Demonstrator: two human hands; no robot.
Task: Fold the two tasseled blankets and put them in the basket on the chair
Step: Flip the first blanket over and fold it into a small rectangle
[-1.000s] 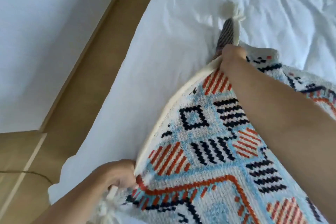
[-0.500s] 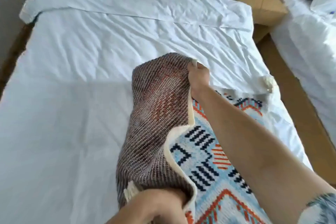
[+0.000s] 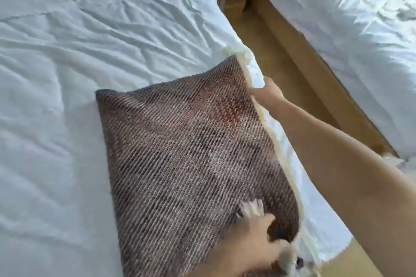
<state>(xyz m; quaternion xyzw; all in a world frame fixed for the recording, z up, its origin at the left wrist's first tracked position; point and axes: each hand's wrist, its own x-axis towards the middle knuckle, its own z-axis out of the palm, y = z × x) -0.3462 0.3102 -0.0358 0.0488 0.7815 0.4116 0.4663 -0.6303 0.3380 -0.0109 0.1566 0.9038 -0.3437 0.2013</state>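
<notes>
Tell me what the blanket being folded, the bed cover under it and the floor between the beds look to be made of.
Blanket: thick woven yarn, probably cotton or a blend; coarse brown diagonal ribs on the showing back, cream edge and tassel.
Bed cover: thin white woven fabric, likely cotton; matte, finely creased.
Floor: tan, smooth, with a slight sheen; wood or laminate, too blurred to tell which.

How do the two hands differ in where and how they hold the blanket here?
The right hand is stretched out to the blanket's far right edge; the left hand is close in at the near corner. The right hand looks sharp, the left hand blurred, beside a pale tassel. Both grip the same edge.
</notes>
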